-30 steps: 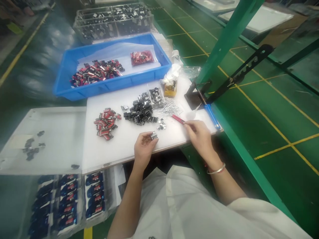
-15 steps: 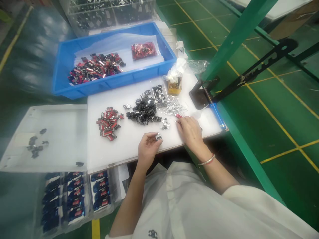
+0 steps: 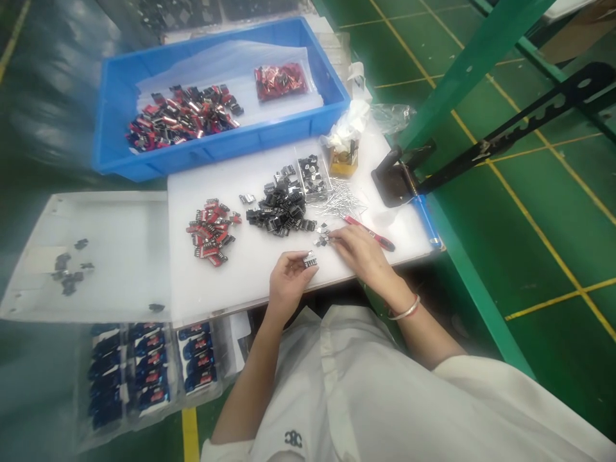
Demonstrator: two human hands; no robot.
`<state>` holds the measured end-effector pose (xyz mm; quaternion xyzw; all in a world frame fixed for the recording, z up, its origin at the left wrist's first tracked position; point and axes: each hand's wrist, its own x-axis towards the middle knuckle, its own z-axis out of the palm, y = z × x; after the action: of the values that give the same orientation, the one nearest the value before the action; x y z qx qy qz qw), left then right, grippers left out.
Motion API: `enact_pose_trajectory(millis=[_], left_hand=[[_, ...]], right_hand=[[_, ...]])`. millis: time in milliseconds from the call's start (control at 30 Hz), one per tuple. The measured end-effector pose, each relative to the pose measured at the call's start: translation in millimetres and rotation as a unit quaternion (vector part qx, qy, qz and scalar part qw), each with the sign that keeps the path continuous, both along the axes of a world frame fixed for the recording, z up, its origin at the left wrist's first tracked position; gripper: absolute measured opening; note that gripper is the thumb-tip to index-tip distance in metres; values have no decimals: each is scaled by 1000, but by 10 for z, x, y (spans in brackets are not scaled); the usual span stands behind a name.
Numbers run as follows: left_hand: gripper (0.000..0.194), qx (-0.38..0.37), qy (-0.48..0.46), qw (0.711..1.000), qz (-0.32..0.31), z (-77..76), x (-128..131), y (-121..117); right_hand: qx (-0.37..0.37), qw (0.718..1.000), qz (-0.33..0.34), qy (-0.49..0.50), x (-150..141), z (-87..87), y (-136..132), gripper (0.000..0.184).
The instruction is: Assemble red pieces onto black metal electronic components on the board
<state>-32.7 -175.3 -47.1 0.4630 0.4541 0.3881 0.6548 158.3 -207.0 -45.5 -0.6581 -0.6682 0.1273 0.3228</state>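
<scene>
My left hand is closed on a small black and silver part near the front edge of the white board. My right hand rests on the board to its right, fingertips touching a few small silver pieces. A red-handled tool lies just beyond that hand. Ahead sit a pile of black parts, a pile of red parts and a scatter of metal pins.
A blue bin with red and black parts stands at the back. A clear tray holds a few black parts at left. A yellow jar, a black clamp and a green post are at right. Packaged blue items lie below.
My right hand let go of the red-handled tool and slid left to the silver pieces. The left hand kept its part. The view tilted downward.
</scene>
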Motion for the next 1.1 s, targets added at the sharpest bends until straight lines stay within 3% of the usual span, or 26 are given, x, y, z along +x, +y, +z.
enact_pose_trajectory(millis=[167,433,500,600,700,800,900,1000,1100], left_hand=[[36,1,11,1000,3,30,7,7],[37,-13,3,1000,2,21,9,-3],[38,-16,3,1000,2,25,7,-8],[38,-19,4,1000,3,36,2,-15],[38,-20,2,1000,9,46,1,-15],[38,-16,6,1000,20,48,8,-11],[38,-23,3,999,30,53,18,-13],[39,-37,-12,998,41,84,30,-30],[39,-53,-28,997,48,149,47,-58]], right_hand=[[-1,1000,9,13,-5,36,-42,11],[8,999,-19,-31,-68,-44,30,13],[8,1000,-25,4,-68,-35,36,15],[-13,988,-64,143,-46,29,21,15],[-81,932,-106,337,-21,143,-11,24],[-129,842,-122,510,-24,264,-48,35],[-158,760,-146,613,-55,350,-81,39],[-164,716,-163,658,-85,398,-105,40],[-153,702,-157,678,-98,419,-122,38]])
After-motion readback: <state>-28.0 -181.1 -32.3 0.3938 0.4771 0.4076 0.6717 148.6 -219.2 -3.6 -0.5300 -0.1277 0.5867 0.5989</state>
